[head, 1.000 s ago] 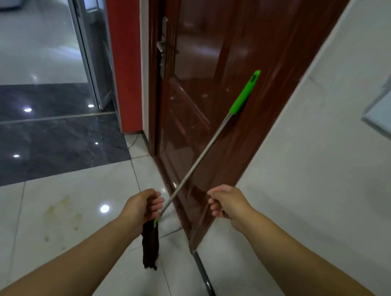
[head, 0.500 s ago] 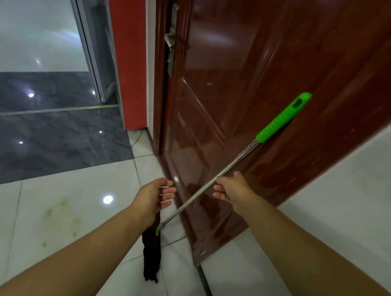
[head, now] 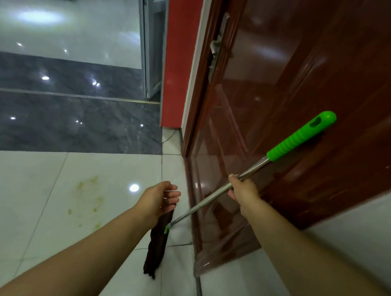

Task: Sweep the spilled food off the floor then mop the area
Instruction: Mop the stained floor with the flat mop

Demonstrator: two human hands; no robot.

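Glossy white floor tiles [head: 35,206] carry a yellowish stain [head: 89,198]. Beside it the mop [head: 212,197] slants, dark head [head: 156,249] down, green grip [head: 299,136] up-right toward the door [head: 310,86]. Right hand [head: 242,189] grips the shaft; left hand [head: 160,199] hovers loosely curled, holding nothing.

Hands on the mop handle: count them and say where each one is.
1. The right hand grips the metal handle below the green grip. The left hand hovers near the dark mop cloth, off the handle.

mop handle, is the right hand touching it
Touching. The head view shows the right hand with fingers curled round the metal shaft of the mop handle, below the green grip, no gap between them.
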